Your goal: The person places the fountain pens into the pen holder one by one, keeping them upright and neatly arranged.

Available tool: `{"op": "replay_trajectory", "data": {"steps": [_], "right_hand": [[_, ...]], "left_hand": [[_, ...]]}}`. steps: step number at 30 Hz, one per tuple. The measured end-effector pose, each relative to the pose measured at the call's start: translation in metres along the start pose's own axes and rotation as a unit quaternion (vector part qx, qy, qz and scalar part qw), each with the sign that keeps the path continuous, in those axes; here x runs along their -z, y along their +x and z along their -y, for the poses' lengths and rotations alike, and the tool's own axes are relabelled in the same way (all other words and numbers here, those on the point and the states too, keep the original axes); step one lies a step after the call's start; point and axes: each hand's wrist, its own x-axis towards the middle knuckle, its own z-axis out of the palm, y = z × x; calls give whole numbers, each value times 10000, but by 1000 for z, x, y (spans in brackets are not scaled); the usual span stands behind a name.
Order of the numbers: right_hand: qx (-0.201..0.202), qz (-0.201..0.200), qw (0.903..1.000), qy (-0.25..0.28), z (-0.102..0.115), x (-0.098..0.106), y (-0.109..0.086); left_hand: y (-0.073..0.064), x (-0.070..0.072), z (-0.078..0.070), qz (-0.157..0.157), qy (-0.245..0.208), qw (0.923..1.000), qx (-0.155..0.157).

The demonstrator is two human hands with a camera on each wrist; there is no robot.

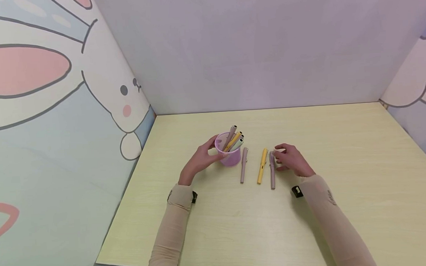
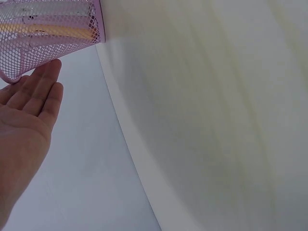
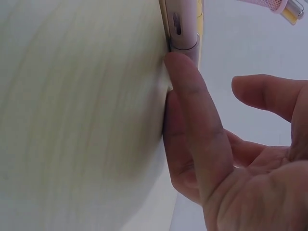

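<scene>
My left hand [image 1: 201, 159] holds a pink-purple mesh pen cup [image 1: 232, 160], thumb at its near side and fingers at its far left. Several pens stand in the cup, among them a yellow pen [image 1: 233, 141] and a pale green one [image 1: 237, 144]. In the left wrist view the fingers [image 2: 41, 89] lie against the mesh. My right hand [image 1: 290, 160] is beside a mauve pen [image 1: 272, 174] lying on the table. The right wrist view shows a fingertip [image 3: 179, 62] right at this pen's barrel [image 3: 183, 24], with the thumb [image 3: 262, 91] held apart from it.
Left of that pen lie a yellow pen [image 1: 262, 166] and another mauve pen [image 1: 244, 165], roughly parallel. The pale wooden table [image 1: 220, 228] meets a plain wall [image 1: 259, 55] at the back. A wall with a cartoon rabbit [image 1: 104, 90] stands along the left.
</scene>
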Motion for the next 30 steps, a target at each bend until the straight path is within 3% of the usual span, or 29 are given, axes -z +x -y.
{"op": "replay_trajectory", "data": {"steps": [30], "right_hand": [[-47,248,9986,-474,4,-8,5]], "left_hand": [[0,2,1,35,-29,10000,-54]]}}
